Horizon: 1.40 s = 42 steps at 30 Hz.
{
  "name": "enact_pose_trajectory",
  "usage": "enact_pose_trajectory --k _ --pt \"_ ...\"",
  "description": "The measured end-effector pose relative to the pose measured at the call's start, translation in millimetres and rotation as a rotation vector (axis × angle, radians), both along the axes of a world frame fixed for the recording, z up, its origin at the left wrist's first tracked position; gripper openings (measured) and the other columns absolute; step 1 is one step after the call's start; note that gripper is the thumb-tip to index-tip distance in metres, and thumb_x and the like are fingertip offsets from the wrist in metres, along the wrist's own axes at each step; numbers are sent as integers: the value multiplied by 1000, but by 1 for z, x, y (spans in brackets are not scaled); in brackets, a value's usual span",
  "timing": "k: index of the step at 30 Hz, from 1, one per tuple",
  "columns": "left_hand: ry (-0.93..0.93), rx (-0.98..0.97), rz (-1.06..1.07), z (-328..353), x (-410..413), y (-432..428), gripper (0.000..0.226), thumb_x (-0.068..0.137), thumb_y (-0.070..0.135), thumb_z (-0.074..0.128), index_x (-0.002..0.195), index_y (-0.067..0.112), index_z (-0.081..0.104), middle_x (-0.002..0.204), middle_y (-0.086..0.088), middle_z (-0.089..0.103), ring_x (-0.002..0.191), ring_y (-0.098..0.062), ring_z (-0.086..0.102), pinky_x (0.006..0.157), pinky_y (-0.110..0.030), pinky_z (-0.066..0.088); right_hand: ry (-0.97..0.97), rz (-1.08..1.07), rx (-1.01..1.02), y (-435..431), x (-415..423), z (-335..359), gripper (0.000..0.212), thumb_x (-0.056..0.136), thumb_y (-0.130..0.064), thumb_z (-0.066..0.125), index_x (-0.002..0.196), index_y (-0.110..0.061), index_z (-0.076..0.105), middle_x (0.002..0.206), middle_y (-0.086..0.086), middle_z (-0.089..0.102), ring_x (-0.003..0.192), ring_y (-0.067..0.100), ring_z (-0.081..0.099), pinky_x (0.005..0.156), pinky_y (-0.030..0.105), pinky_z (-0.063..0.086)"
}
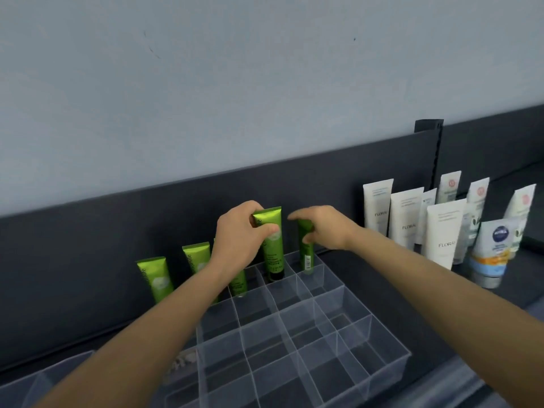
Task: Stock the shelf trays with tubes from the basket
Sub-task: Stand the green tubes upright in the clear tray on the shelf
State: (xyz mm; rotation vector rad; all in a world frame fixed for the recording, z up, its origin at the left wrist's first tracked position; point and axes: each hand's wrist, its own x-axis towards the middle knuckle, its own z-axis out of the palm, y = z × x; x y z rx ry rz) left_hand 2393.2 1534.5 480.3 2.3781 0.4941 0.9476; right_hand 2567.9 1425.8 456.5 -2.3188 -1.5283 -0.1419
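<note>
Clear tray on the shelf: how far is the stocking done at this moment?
Done: three green tubes stand along the back. In hand: the left hand grips a fourth tube in a back compartment of the clear tray; the right hand holds a fifth tube beside it. Left: the nearer rows hold no tubes.

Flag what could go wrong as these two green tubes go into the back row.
The left hand pinches the tall green tube near its top; its cap could catch a divider of the clear tray and tip. The right hand holds the second green tube close beside it; they may knock together.
</note>
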Motion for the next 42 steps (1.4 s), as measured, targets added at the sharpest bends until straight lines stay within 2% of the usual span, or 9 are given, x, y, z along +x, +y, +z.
enact_pose_trajectory --k 10,14,17,22,28,31,34,38,42 --pt "80 -20 19 -23 5 2 12 82 22 71 78 18 61 70 3 60 65 -10 59 54 -14 41 -221 55 -281 5 -1 22 49 77 -9 69 124 -15 56 112 9 63 105 28 58 88 38 50" --pt "108 -32 4 -31 5 4 6 85 16 69 90 17 65 76 -1 63 75 -18 64 71 -33 56 -90 33 -129 10 0 17 23 78 -23 73 93 -8 64 88 5 57 85 23 54 72 31 43" --pt "105 -2 24 -32 4 9 13 87 13 66 99 14 67 81 4 62 77 -9 58 65 -15 45 137 -10 18 10 0 10 19 79 -16 74 93 -6 66 85 4 61 81 22 59 74 32 49" --pt "100 -4 51 -29 5 11 13 88 5 61 92 15 67 81 8 60 76 -4 55 64 -7 39 319 -60 136 11 6 3 10 79 -8 73 86 -10 66 80 5 64 83 26 67 80 42 57" --pt "73 -27 84 -30 10 9 13 88 4 59 89 13 68 80 5 62 73 -4 57 67 -14 45 313 -73 158 15 6 0 16 81 -8 70 96 -7 66 89 11 67 85 26 66 82 42 55" --pt "75 -21 106 -30 12 8 12 88 5 60 92 13 69 84 4 64 76 -6 57 63 -9 39 282 -79 163 13 5 -4 34 79 -12 72 111 -10 62 102 8 65 92 21 60 81 30 48" --pt "88 -13 114 -29 10 6 13 86 11 64 98 15 67 93 4 65 86 -9 60 72 -17 43 306 -84 177 8 3 -11 50 78 -14 74 124 -12 55 111 7 63 100 19 58 83 26 44" --pt "81 117 127 -24 2 0 26 84 18 67 110 16 63 106 2 63 97 -12 58 80 -25 47 358 -130 222 -7 -2 -14 63 79 -13 73 136 -13 44 117 8 61 109 21 58 91 29 46" --pt "72 297 123 -20 -6 -22 30 87 22 63 116 15 60 113 0 60 108 -17 55 86 -29 46 418 -176 341 -40 -14 -13 58 81 -15 72 133 -15 47 113 4 61 103 18 59 84 24 46"
